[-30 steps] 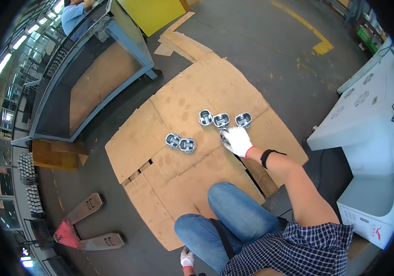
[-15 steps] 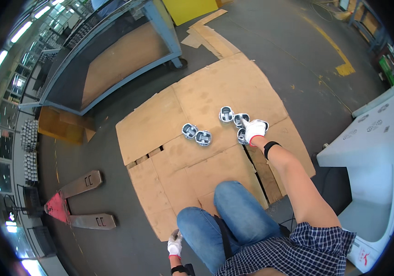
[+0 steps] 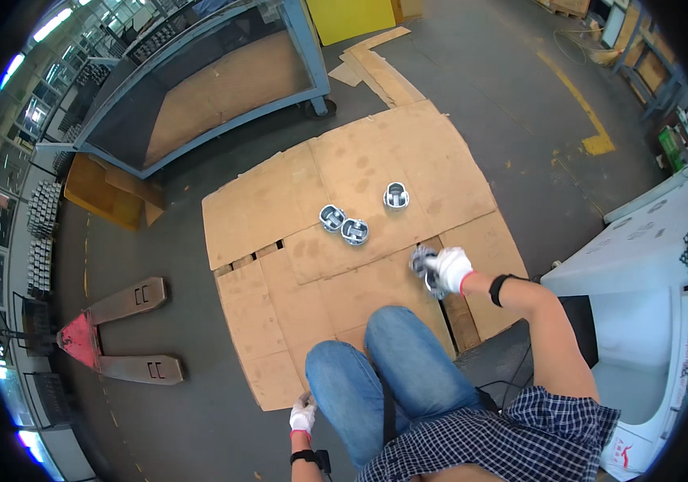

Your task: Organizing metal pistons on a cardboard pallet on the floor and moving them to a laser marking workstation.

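Observation:
My right hand (image 3: 450, 268), in a white glove with a red cuff, is closed on metal pistons (image 3: 422, 259) at the right side of the flat cardboard (image 3: 336, 309). At least two show beside its fingers, blurred by motion; the palm hides any others. Ahead of it, a single piston (image 3: 396, 196) stands apart on the cardboard. Farther left, two pistons (image 3: 354, 231) stand touching each other. My left hand (image 3: 302, 414), gloved too, hangs beside my left knee at the cardboard's near left edge. Its fingers are loosely stretched out, and nothing shows in them.
A blue-framed cart (image 3: 199, 145) on casters stands at the far left. On the left floor rests a pallet jack with a red base (image 3: 80, 339) and two metal forks. A white plastic bin (image 3: 633, 273) stands close on my right. A yellow panel (image 3: 352, 18) is at the back.
My right hand has drawn nearer to me, bringing pistons from the right-hand group with it. One piston of that group stays behind. My left hand has barely moved.

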A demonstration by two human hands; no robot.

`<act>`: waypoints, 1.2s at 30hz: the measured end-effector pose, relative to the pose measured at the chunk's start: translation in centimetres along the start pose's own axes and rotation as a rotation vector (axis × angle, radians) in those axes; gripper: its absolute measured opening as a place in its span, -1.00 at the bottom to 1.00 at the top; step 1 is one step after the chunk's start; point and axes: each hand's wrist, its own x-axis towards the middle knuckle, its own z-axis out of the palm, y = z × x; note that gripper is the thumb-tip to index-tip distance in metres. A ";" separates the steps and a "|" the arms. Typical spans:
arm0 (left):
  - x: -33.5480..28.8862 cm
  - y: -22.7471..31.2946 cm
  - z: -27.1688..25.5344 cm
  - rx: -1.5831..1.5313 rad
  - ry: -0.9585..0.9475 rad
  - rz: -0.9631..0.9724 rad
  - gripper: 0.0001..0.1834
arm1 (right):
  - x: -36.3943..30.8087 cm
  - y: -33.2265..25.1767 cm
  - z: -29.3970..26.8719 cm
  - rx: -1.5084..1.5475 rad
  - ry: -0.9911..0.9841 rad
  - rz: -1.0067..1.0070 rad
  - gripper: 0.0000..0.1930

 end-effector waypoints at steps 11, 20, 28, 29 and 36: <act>11.8 5.1 3.7 0.628 0.080 0.085 -0.09 | -7.9 -1.7 3.2 -0.160 -0.109 -0.357 -0.71; 14.8 3.8 9.0 0.633 0.182 -0.133 0.03 | 7.9 -1.0 -2.9 0.248 0.167 0.035 -0.48; 13.7 4.0 9.2 0.652 0.230 -0.052 0.06 | 24.2 -1.7 -1.2 0.619 0.101 0.738 -0.16; 13.5 3.9 9.3 0.645 0.224 -0.060 0.06 | 24.3 -2.0 -0.7 0.559 0.103 0.732 -0.19; 12.5 4.2 8.7 0.595 0.201 -0.007 0.06 | 21.3 -6.3 -3.2 0.366 0.114 0.174 -0.38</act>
